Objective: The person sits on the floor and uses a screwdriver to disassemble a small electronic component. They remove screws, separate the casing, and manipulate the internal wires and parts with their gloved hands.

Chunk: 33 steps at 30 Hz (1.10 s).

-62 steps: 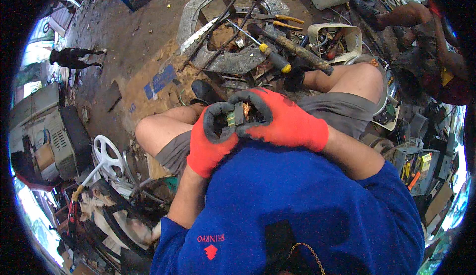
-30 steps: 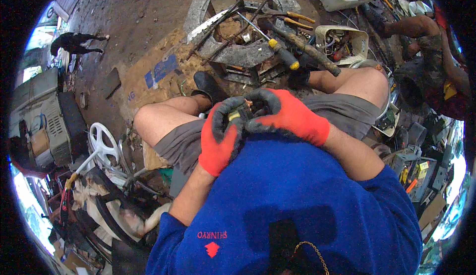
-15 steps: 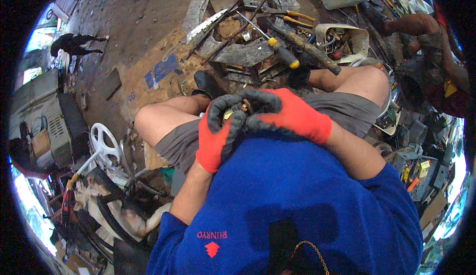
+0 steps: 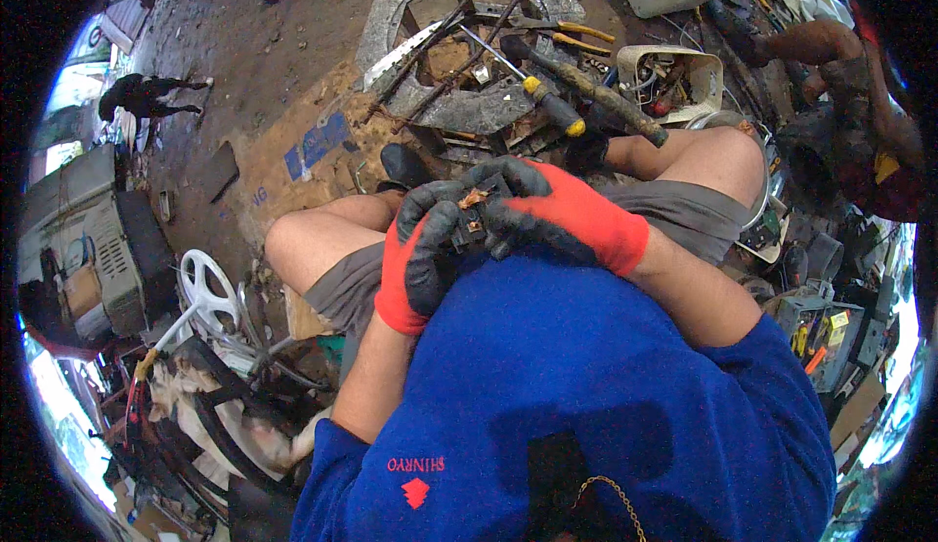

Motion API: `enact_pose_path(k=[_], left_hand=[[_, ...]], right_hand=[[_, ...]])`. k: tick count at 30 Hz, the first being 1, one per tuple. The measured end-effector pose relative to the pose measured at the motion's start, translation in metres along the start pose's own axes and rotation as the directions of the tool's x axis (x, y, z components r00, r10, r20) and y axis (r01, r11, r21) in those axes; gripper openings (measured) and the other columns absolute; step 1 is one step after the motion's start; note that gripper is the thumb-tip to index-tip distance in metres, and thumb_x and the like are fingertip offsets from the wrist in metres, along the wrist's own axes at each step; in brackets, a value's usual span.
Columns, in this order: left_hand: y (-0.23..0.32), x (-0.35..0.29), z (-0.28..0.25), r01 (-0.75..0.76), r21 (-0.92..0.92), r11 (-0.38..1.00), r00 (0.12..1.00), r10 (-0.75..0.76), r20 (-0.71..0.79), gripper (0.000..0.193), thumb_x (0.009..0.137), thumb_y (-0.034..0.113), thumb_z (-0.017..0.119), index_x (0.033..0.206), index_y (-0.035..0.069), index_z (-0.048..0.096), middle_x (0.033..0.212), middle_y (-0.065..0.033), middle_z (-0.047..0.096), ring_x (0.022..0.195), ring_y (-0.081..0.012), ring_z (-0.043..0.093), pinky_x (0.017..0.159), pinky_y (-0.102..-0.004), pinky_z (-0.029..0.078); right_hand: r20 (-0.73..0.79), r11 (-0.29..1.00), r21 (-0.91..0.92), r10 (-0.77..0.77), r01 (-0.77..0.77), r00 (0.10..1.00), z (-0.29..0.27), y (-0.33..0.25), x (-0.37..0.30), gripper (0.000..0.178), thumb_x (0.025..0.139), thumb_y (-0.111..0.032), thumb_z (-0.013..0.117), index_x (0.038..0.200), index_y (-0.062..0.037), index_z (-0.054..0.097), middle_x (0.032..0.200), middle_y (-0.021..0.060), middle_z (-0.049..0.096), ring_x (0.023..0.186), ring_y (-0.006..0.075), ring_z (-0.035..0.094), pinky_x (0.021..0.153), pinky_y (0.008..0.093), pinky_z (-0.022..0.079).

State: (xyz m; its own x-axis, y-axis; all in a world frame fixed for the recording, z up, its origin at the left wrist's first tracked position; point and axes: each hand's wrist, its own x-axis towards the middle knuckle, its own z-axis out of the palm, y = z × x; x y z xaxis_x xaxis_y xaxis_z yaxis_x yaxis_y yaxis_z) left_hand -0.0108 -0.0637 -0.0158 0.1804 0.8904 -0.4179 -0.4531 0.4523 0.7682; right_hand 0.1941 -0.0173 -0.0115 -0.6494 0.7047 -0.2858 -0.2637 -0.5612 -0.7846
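Note:
Both my hands wear red gloves with black-coated palms and fingers, and they meet over my lap. Between them is a small black part with copper-coloured metal pieces (image 4: 474,198); its exact kind does not show. My left hand (image 4: 422,259) closes on its left side with thumb and fingers. From the other side my right hand (image 4: 552,212) grips it, fingers curled over its far edge. Beyond my hands, a screwdriver (image 4: 528,83) with a yellow and black handle and a hammer (image 4: 591,92) lie across a round grey metal frame (image 4: 391,48).
Pliers with orange handles (image 4: 576,34) lie at the frame's right edge. A cream bin of scrap parts (image 4: 713,92) stands right of it. Another person's leg (image 4: 816,43) shows at far right. A black dog (image 4: 147,97) stands far left; a white wheel (image 4: 207,288) lies nearer.
The black part has turned, so more of its body and copper-coloured pieces show. My fingers have shifted around it, and my left hand sits slightly further left.

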Motion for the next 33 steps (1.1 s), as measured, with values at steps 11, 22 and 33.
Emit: enact_pose_path(k=[11,22,33], left_hand=[[0.007,0.003,0.004,-0.241,0.667,0.705,0.958,0.285,0.045,0.040,0.091,0.025,0.067,0.122,0.003,0.057,0.114,-0.0077,0.061,0.105,-0.0160,0.057,0.092,-0.0304,0.046],[0.006,0.024,-0.002,-0.079,-0.180,0.980,0.997,0.079,-0.004,0.036,0.098,0.026,0.055,0.132,0.014,0.050,0.129,-0.0074,0.058,0.105,-0.0248,0.063,0.089,-0.0417,0.055],[0.010,0.030,0.033,0.007,-0.145,0.989,1.000,-0.011,-0.028,0.039,0.096,0.024,0.060,0.132,0.015,0.049,0.126,-0.0073,0.058,0.104,-0.0248,0.062,0.089,-0.0419,0.054]], right_hand=[[-0.249,0.833,-0.536,-0.311,0.137,0.917,-0.008,0.017,0.001,0.031,0.088,-0.020,0.061,0.116,-0.0056,0.061,0.102,0.0143,0.069,0.095,0.0262,0.066,0.090,0.0397,0.050],[-0.691,0.879,-0.404,-0.475,0.254,0.545,-0.140,-0.057,-0.051,0.025,0.090,-0.013,0.060,0.112,-0.0027,0.066,0.094,0.0090,0.071,0.083,0.0182,0.067,0.074,0.0337,0.055],[-0.813,0.671,-0.575,-0.533,-0.469,0.234,-0.439,-0.088,-0.150,0.032,0.094,-0.024,0.057,0.115,-0.0016,0.065,0.100,0.0095,0.070,0.086,0.0161,0.066,0.077,0.0338,0.052]])
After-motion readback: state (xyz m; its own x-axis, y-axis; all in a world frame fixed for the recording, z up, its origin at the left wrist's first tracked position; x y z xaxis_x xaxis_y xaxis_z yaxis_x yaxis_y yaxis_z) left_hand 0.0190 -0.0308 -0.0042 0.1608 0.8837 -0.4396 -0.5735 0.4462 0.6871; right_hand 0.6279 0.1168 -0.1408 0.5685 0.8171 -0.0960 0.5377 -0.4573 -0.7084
